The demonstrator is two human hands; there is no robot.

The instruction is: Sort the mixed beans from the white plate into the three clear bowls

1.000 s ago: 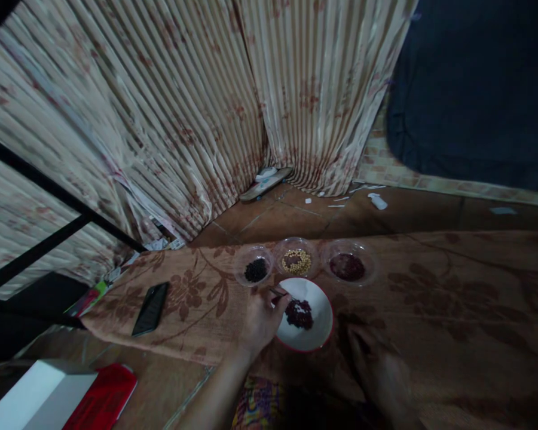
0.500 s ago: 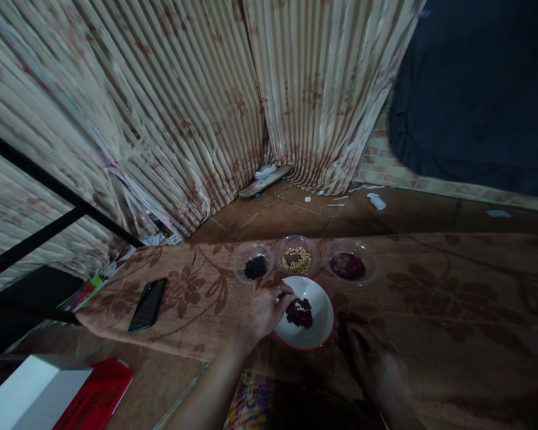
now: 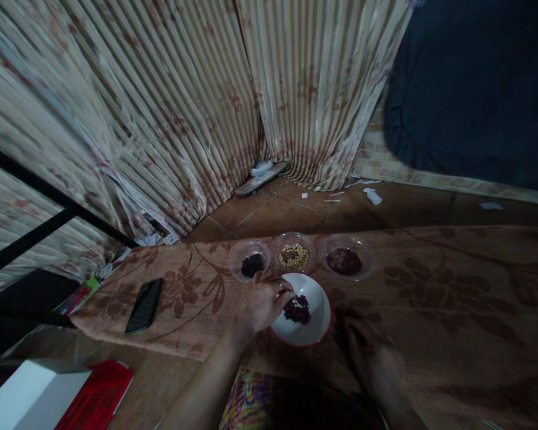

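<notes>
A white bowl (image 3: 317, 325) with a red rim holds a small heap of dark red beans (image 3: 297, 310). My left hand (image 3: 266, 303) is over the bowl's left rim, thumb and fingertips pinched together above the inside; whatever is between them is too small to make out. Low on the bowl's right side is my right hand (image 3: 370, 349), apart from it, dark and blurred, its fingers unclear. Just behind the bowl stand three clear plastic bowls: one with black beans (image 3: 252, 265), one with yellow beans (image 3: 295, 257), one with dark red beans (image 3: 344, 261).
A patterned brown cloth (image 3: 430, 310) covers the low table. On its left part lies a dark phone (image 3: 144, 306). A white box (image 3: 31, 394) and a red packet (image 3: 99, 391) sit at lower left. Beyond the table, a skateboard (image 3: 262, 178) rests by the curtain (image 3: 197, 107).
The whole view has shifted slightly, with things appearing a little further left. Both hands keep nearly the same place relative to the white bowl, and the heap of beans looks the same.
</notes>
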